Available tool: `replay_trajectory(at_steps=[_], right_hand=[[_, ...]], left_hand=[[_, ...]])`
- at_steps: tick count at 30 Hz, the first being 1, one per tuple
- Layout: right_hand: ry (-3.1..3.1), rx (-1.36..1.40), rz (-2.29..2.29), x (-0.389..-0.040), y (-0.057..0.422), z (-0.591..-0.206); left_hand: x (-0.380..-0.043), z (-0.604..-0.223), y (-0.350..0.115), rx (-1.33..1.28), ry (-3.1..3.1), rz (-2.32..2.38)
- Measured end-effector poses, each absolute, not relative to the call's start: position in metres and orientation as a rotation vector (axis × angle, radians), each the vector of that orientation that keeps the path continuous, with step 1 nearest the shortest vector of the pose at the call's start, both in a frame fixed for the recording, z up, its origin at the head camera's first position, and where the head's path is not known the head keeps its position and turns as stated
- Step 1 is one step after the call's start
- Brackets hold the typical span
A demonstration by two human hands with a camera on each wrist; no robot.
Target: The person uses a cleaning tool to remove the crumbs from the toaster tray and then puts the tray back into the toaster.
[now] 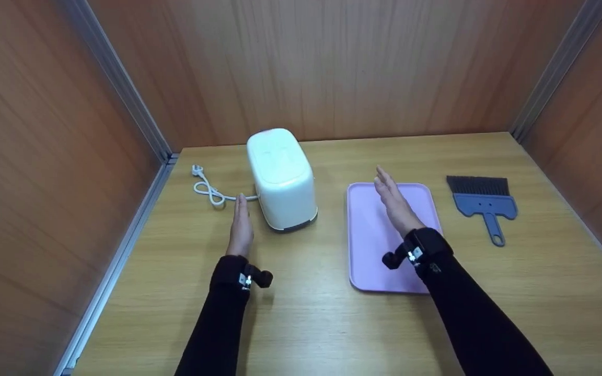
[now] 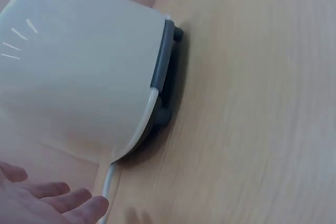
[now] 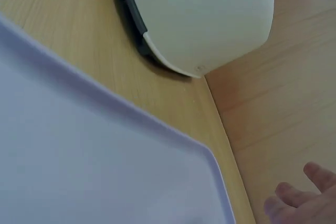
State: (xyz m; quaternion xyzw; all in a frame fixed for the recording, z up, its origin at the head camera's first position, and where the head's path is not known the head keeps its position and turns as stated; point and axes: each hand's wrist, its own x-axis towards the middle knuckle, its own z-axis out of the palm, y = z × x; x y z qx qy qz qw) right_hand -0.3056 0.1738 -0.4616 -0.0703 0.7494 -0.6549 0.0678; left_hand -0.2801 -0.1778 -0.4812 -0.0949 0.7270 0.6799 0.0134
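Note:
A white, rounded box-shaped appliance (image 1: 283, 180), like a toaster with a smooth top and dark base, stands on the table left of the middle. Its white cord (image 1: 209, 189) trails to the left and ends in a plug. My left hand (image 1: 241, 227) is held upright beside the appliance's near left side, fingers straight, gripping nothing. In the left wrist view its fingertips (image 2: 92, 208) show near the cord. Over the lilac tray (image 1: 379, 240) my right hand (image 1: 397, 206) hovers with straight fingers and nothing in it. Part of the tray is hidden by that hand and forearm.
A blue hand brush (image 1: 484, 203) with dark bristles lies right of the tray, handle toward me. Wooden panels (image 1: 332, 68) enclose the table (image 1: 301, 324) at the back and both sides, with metal strips along the corners.

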Motion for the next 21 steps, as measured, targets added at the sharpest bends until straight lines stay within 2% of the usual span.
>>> replay_trajectory(at_steps=[5, 13, 21], right_hand=[[2.103, -0.156, -2.097, -0.318, 0.147, -0.461], [1.871, -0.093, -2.199, -0.326, 0.110, -0.468], [1.988, -0.088, -2.102, -0.333, 0.083, -0.467]], left_hand=[[-0.287, -0.480, -0.165, -0.328, 2.108, 2.283], [-0.299, -0.485, -0.146, -0.195, 2.127, 2.348], [-0.308, -0.483, -0.135, -0.188, 2.154, 2.438]])
